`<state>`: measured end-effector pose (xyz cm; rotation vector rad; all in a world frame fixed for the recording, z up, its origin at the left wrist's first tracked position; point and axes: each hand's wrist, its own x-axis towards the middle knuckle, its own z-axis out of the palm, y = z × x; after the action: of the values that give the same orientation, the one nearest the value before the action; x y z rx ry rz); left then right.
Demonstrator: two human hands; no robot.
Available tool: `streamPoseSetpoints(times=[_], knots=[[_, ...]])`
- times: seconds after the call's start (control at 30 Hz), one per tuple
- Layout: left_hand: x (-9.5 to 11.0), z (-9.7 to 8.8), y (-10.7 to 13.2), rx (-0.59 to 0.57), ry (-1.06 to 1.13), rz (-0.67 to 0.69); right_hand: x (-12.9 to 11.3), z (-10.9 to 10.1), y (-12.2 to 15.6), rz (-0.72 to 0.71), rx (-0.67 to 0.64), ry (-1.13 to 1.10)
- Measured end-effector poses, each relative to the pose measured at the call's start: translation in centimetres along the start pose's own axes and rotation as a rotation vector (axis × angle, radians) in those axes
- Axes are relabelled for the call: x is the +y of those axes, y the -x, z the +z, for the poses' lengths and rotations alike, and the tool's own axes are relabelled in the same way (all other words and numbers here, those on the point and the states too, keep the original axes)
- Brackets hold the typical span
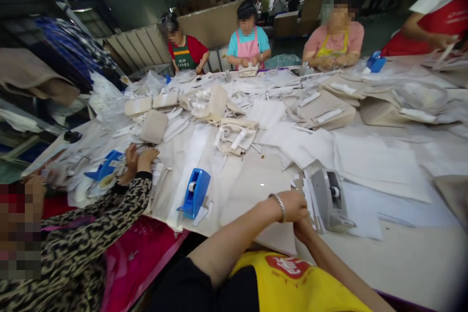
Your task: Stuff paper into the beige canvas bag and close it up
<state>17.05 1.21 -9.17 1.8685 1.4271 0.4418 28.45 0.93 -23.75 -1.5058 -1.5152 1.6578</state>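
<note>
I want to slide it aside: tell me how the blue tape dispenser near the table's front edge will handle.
The blue tape dispenser looks like rigid plastic, so probably stiff. It stands narrow and upright, so a sideways push may tip it. It sits on loose cream fabric, which would likely drag or bunch with it.

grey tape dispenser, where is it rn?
In the head view, the grey plastic tape dispenser sits on the table's near edge, just right of the wearer's joined hands, with white paper sheets behind it.
</note>
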Motion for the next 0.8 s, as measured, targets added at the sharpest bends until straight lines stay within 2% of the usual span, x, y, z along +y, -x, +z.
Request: streamPoseSetpoints(times=[0.03,0.07,0.1,0.13,0.2,0.23,0.27,0.37,0.43,0.5,0.63,0.73,0.8], knots=[[-1.9,-2.1,1.3,0.061,0.005,0.041,0.0,-0.1,0.2,0.013,-0.021,-0.072],[-4.2,-4.0,2.7,0.157,-0.012,0.02,0.0,-0.1,0.4,0.031,-0.033,-0.172],[-6.7,-5.6,4.3,0.265,-0.037,-0.072,-0.1,-0.2,0.7,0.052,-0.034,-0.278],[-9.3,-6.6,6.0,0.373,-0.059,-0.238,-0.2,-0.2,0.9,0.063,-0.024,-0.356],[-13.6,-6.7,9.1,0.392,-0.028,-0.522,-0.7,-0.3,1.5,0.049,0.035,-0.348],[-15.2,-6.0,10.4,0.354,0.062,-0.598,-1.0,-0.3,1.7,0.03,0.057,-0.275],[-16.2,-4.9,11.4,0.303,0.184,-0.616,-1.3,-0.3,1.8,0.008,0.072,-0.184],[-16.5,-1.4,13.3,0.237,0.498,-0.511,-2.1,-0.1,1.9,-0.056,0.114,0.032],[-15.6,0.1,13.8,0.293,0.56,-0.488,-2.4,0.0,1.6,-0.068,0.138,0.083],[-15.0,0.6,13.9,0.339,0.543,-0.538,-2.3,0.2,1.0,-0.099,0.138,0.132],[-15.9,-0.5,12.5,0.354,0.364,-0.659,-1.9,0.8,-0.2,-0.221,0.173,0.294],[-17.2,-2.4,9.2,0.439,0.187,-0.736,-1.8,1.0,-0.7,-0.202,0.213,0.415],[-17.7,-3.5,6.6,0.417,0.098,-0.778,-2.2,0.9,-0.9,-0.196,0.225,0.468]])
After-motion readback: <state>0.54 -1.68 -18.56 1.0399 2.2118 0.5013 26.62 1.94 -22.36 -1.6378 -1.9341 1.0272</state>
